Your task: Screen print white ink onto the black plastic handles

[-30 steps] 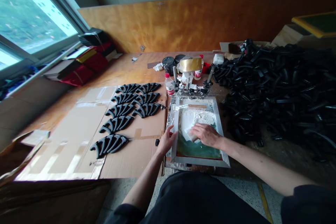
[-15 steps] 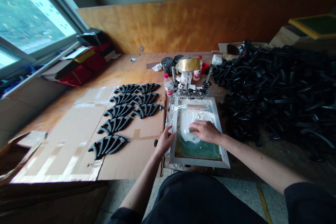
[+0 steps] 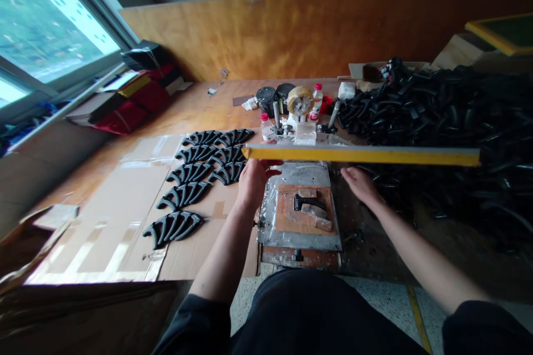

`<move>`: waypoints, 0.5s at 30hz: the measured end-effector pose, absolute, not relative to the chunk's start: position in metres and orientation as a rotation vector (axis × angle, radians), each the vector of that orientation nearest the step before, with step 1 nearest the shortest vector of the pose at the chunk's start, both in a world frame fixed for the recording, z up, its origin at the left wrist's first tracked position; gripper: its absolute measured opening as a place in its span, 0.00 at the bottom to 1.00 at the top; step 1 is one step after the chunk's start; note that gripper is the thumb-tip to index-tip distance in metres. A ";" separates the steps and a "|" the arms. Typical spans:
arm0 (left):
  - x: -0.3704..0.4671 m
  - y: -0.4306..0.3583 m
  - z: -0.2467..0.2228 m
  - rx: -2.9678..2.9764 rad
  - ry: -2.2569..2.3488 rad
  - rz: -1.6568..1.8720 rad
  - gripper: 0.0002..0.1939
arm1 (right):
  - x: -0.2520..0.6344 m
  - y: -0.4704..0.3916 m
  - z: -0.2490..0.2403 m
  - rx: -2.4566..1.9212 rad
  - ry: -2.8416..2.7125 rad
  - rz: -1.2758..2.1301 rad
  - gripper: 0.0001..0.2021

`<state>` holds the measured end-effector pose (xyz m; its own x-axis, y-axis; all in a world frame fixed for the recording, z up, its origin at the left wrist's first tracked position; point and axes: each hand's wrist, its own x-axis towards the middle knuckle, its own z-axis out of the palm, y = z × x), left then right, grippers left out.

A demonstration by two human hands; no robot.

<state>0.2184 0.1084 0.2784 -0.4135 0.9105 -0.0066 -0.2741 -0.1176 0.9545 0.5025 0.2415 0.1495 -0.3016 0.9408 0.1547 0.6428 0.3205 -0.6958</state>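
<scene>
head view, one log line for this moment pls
hands: left, right under raised yellow-edged screen frame | black plastic part on wooden jig

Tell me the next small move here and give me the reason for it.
Probably take the right hand off the raised screen frame and lift the black part off the wooden jig. The frame is tilted up, edge-on, with the left hand at its left end, so the part lies uncovered within reach.
</scene>
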 end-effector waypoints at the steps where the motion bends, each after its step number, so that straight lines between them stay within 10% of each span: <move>1: 0.221 0.113 0.278 0.780 1.252 1.697 0.30 | 0.493 0.224 0.138 -1.328 -2.180 0.686 0.18; 15: 0.249 0.040 0.141 0.441 1.552 1.088 0.27 | 0.480 0.154 0.151 -1.015 -2.386 0.512 0.07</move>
<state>0.2488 0.0401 0.1414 -0.2966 0.7668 -0.5692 -0.2732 0.5030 0.8200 0.4804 0.1542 0.1510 -0.6011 0.7437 0.2926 0.5583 0.6527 -0.5121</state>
